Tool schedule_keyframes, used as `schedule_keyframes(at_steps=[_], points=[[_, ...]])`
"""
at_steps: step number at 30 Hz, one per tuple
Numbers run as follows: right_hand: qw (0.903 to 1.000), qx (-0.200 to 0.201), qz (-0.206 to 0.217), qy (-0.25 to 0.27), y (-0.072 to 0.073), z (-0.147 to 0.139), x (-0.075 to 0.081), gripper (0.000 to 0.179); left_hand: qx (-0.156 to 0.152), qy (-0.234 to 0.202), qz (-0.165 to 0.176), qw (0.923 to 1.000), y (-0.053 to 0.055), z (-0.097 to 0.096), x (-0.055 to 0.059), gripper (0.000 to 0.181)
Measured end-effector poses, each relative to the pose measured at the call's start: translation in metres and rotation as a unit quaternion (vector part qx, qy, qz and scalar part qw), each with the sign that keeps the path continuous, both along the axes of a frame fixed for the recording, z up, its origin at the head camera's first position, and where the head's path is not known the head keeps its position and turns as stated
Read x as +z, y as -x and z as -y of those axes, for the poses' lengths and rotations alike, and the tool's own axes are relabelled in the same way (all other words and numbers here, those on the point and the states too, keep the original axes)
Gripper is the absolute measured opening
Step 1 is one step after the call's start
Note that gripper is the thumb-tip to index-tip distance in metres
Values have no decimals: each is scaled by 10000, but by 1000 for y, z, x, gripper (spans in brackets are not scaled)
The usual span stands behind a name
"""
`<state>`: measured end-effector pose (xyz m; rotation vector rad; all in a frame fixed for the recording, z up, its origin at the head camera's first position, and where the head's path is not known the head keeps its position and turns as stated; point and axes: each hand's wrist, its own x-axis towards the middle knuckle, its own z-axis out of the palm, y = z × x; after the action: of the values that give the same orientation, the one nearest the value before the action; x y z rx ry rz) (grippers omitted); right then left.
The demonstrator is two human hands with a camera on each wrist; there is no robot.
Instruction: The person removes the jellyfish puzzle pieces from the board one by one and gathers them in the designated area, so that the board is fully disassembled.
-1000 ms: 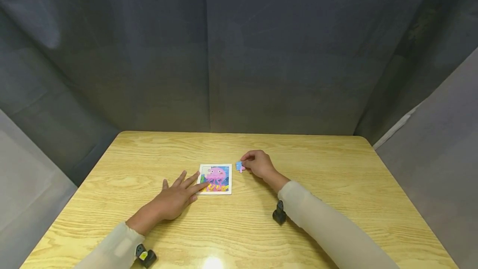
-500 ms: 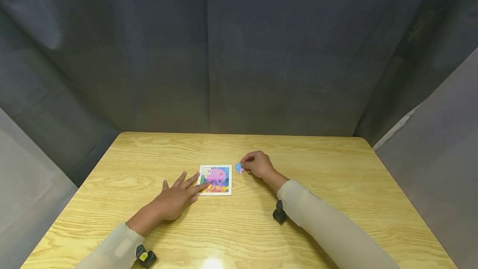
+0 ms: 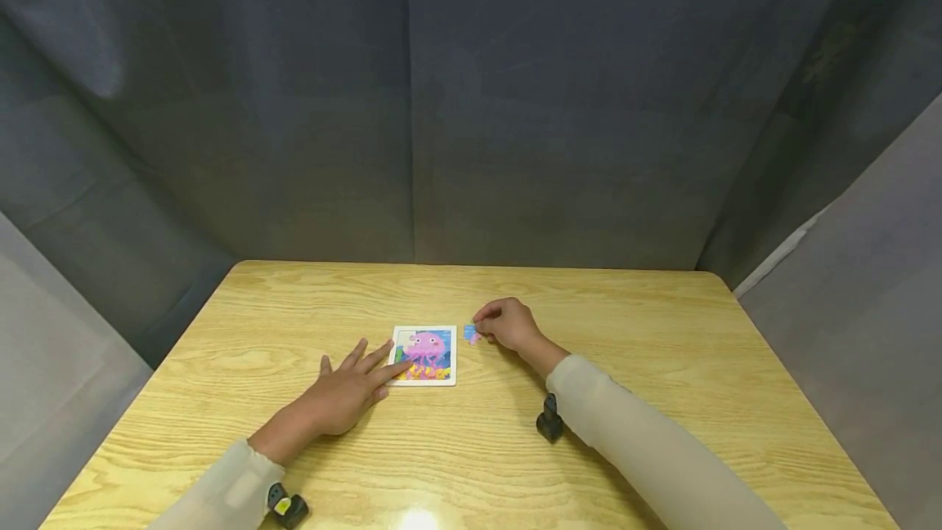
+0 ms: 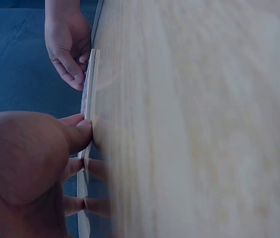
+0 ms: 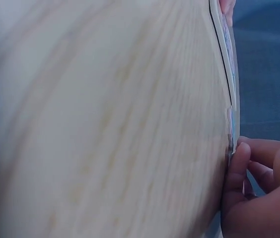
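A square jigsaw puzzle [image 3: 430, 343] with a white frame and a pink jellyfish picture lies flat on the table. Its upper left corner shows a pale patch without picture. My left hand [image 3: 346, 393] rests with fingers spread, the fingertips on the puzzle's left side and lower left. Just right of the frame, apart from it, is a blue and pink puzzle piece [image 3: 469, 333]. Thumb and fingertips of my right hand [image 3: 510, 324] pinch its right side and hide part of it. In the right wrist view, the right hand [image 5: 261, 186] is low against the tabletop at the piece.
A light wood-grain table [image 3: 471, 464] carries everything, its far edge meeting a dark grey curtain [image 3: 559, 145]. Pale panels [image 3: 861, 309] stand on both sides. A small black camera is strapped at each sleeve cuff.
The puzzle piece has turned slightly in my right fingers, its pink tab now slanting differently, and it sits a little lower. My left hand and the framed puzzle stay in place.
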<state>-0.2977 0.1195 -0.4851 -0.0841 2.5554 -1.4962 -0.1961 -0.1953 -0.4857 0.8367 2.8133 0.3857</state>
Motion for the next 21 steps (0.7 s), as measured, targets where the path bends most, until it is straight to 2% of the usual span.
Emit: schedule_keyframes(at_steps=[8, 21], points=[[9997, 28, 156, 200, 0, 1, 4, 10, 2, 23, -6, 10000, -1, -1, 2, 51], [9996, 131, 182, 164, 0, 4, 10, 9, 14, 4, 86, 10000, 0, -1, 2, 51]])
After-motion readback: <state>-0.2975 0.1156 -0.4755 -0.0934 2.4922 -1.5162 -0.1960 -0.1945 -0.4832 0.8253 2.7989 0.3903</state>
